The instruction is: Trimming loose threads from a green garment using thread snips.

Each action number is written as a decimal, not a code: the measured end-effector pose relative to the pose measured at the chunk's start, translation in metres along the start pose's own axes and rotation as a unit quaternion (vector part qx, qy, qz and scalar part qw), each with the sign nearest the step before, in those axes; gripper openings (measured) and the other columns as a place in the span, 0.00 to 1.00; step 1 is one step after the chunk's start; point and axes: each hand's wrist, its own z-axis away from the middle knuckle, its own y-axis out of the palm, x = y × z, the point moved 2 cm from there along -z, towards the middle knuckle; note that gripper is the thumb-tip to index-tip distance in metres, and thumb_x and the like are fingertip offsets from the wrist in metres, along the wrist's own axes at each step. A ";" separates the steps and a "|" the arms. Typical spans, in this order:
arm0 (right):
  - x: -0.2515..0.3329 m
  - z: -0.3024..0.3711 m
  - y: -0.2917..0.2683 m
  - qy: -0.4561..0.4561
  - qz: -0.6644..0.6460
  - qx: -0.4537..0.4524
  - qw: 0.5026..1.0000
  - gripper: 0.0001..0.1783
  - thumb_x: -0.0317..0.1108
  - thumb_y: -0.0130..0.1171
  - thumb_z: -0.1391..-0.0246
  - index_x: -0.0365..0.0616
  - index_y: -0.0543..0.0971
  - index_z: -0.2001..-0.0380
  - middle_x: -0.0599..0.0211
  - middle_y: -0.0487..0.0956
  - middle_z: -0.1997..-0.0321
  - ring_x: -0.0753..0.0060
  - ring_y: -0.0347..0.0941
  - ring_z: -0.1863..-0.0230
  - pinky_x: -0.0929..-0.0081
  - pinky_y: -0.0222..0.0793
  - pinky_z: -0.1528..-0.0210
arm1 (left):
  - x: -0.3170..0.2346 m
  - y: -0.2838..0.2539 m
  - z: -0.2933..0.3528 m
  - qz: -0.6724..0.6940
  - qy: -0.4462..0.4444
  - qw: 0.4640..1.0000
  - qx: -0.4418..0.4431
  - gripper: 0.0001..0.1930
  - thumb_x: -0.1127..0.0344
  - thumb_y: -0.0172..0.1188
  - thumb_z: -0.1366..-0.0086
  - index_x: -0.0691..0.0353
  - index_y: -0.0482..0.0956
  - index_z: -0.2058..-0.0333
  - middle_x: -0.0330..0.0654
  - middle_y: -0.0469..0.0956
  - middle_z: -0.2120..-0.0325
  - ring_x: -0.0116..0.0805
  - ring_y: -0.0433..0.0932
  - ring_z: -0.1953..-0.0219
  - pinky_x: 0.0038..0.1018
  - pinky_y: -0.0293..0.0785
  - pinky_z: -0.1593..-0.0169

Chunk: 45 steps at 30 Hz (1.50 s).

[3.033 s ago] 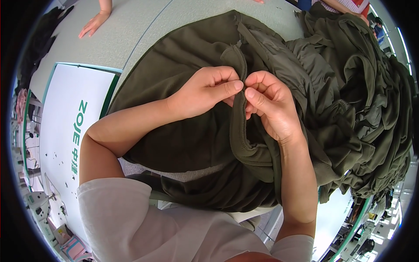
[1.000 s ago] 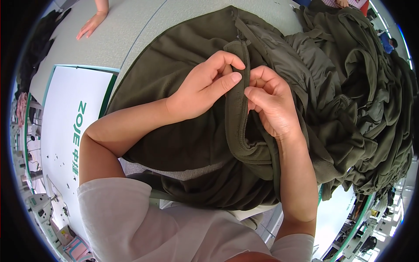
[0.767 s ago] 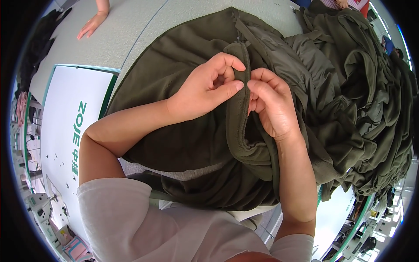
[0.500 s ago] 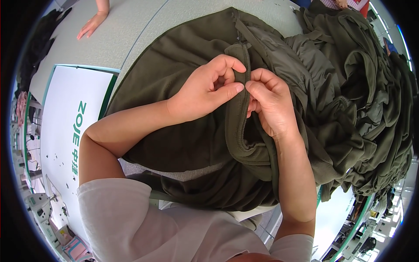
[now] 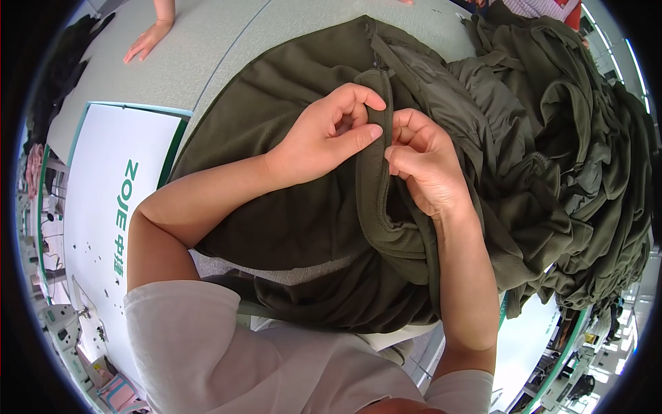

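A dark olive fleece garment (image 5: 276,234) lies spread before me, a zipped edge (image 5: 383,176) running up its middle and curving at the bottom. From the left, my left hand (image 5: 314,134) holds the folded band along this edge, with index finger and thumb resting on it and the other fingers curled in. Just across the edge, my right hand (image 5: 431,165) has its fingers bent behind the zip side and its thumb on the front, closed on the cloth. Smooth olive lining (image 5: 431,72) shows beyond my right hand. The fingertips behind the fabric are hidden.
A large heap of olive garments (image 5: 572,152) fills the right side. On the left stands a white sewing-machine table (image 5: 103,228) with a machine (image 5: 62,328) at its near end. Another person's hand (image 5: 148,41) rests on the grey tabletop (image 5: 227,41) at the far left.
My right thumb has slid slightly down the zipped edge, and the right fingers have opened a little. My left hand stays almost in place.
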 end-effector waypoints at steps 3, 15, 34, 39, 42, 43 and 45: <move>-0.002 0.002 0.002 -0.006 -0.002 0.021 1.000 0.16 0.18 0.52 0.57 0.36 0.73 0.61 0.72 0.75 0.68 0.86 0.68 0.71 0.88 0.61 0.70 | 0.002 -0.002 -0.003 0.008 0.018 1.000 -0.008 0.15 0.70 0.57 0.38 0.62 0.67 0.53 0.30 0.67 0.75 0.16 0.64 0.73 0.16 0.62 0.69; 0.000 0.010 0.007 -0.012 -0.027 0.036 0.999 0.14 0.19 0.53 0.54 0.36 0.73 0.60 0.71 0.77 0.67 0.85 0.70 0.69 0.87 0.65 0.67 | 0.004 -0.017 -0.016 0.225 -0.089 0.970 -0.038 0.08 0.61 0.57 0.37 0.59 0.76 0.66 0.32 0.75 0.70 0.20 0.71 0.65 0.20 0.66 0.56; 0.011 0.029 0.018 0.048 0.086 -0.004 0.995 0.13 0.19 0.55 0.57 0.38 0.74 0.64 0.73 0.75 0.71 0.87 0.68 0.73 0.88 0.63 0.72 | 0.003 -0.019 -0.013 0.288 -0.106 0.952 -0.007 0.15 0.61 0.55 0.36 0.62 0.71 0.55 0.36 0.77 0.67 0.28 0.76 0.65 0.27 0.72 0.58; 0.010 0.031 0.019 0.032 0.093 -0.007 0.995 0.14 0.20 0.55 0.57 0.38 0.74 0.63 0.73 0.75 0.71 0.86 0.69 0.73 0.88 0.63 0.72 | -0.006 -0.019 -0.009 0.203 -0.097 0.971 0.084 0.10 0.64 0.60 0.40 0.61 0.75 0.61 0.35 0.77 0.67 0.26 0.75 0.63 0.26 0.69 0.54; 0.011 0.034 0.020 0.025 0.100 -0.020 0.994 0.14 0.20 0.55 0.57 0.38 0.74 0.63 0.73 0.75 0.71 0.86 0.69 0.73 0.88 0.63 0.72 | -0.001 -0.020 -0.011 0.217 -0.154 0.960 0.090 0.10 0.68 0.62 0.43 0.63 0.77 0.62 0.37 0.78 0.67 0.27 0.75 0.62 0.27 0.68 0.52; 0.011 0.035 0.021 0.024 0.103 -0.026 0.994 0.13 0.20 0.55 0.57 0.38 0.74 0.64 0.73 0.75 0.71 0.86 0.68 0.73 0.88 0.63 0.72 | -0.001 -0.021 -0.011 0.217 -0.154 0.960 0.089 0.10 0.68 0.62 0.43 0.63 0.77 0.62 0.37 0.78 0.67 0.27 0.75 0.62 0.27 0.68 0.52; 0.011 0.037 0.023 0.020 0.109 -0.041 0.993 0.13 0.21 0.56 0.57 0.38 0.74 0.64 0.74 0.74 0.72 0.87 0.67 0.73 0.88 0.63 0.72 | -0.001 -0.020 -0.011 0.235 -0.151 0.957 0.080 0.09 0.68 0.62 0.42 0.63 0.78 0.64 0.38 0.79 0.67 0.28 0.75 0.61 0.26 0.68 0.52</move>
